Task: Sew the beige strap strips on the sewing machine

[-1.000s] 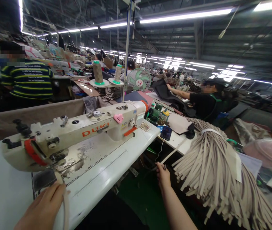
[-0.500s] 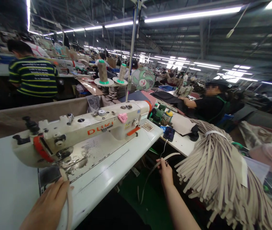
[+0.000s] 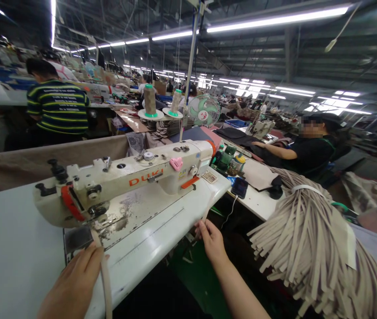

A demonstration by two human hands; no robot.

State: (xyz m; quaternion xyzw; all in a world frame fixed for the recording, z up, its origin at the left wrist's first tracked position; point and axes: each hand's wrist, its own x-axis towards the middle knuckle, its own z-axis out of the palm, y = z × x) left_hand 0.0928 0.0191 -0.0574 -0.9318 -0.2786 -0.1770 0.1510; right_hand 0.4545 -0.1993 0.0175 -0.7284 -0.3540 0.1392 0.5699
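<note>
A beige strip (image 3: 106,283) runs from below the needle area of the sewing machine (image 3: 161,173) down over the table's front edge. My left hand (image 3: 78,274) is closed around that strip, just in front of the presser foot. Off the table's front edge, my right hand (image 3: 211,239) pinches a second thin beige strip (image 3: 205,212), whose upper end points up past the fingers. The rest of this second strip below the hand is hard to make out.
On the right hangs a big tied bundle of beige strips (image 3: 308,235). A phone (image 3: 239,188) with a white cable lies on the side table near thread spools (image 3: 226,157) and scissors (image 3: 341,207). A fan (image 3: 204,110) stands behind. Co-workers sit at back left and right.
My right hand has moved left toward the table edge with its strip, which now points more upward. My left hand stays by the presser foot. The view has shifted slightly left.
</note>
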